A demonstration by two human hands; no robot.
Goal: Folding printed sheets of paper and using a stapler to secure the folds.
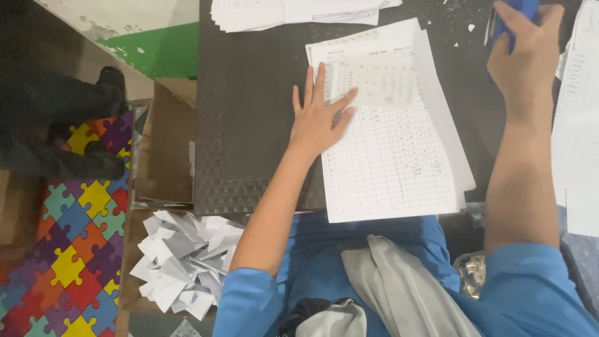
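A stack of printed white forms with ruled tables (393, 150) lies on a dark textured work surface (249, 106). My left hand (318, 115) rests flat on the stack's left edge, fingers spread, holding nothing. My right hand (521, 53) is at the far right, closed around a blue object (521, 11) that is mostly hidden by my fingers and cut off at the top edge. A smaller, paler slip (374, 81) lies on top of the forms near my left fingertips.
More white paper stacks lie at the top (293, 12) and the right edge (580, 125). A cardboard box of folded white paper scraps (184, 259) sits low left. A colourful puzzle floor mat (75, 243) and a dark shoe (68, 118) are at left.
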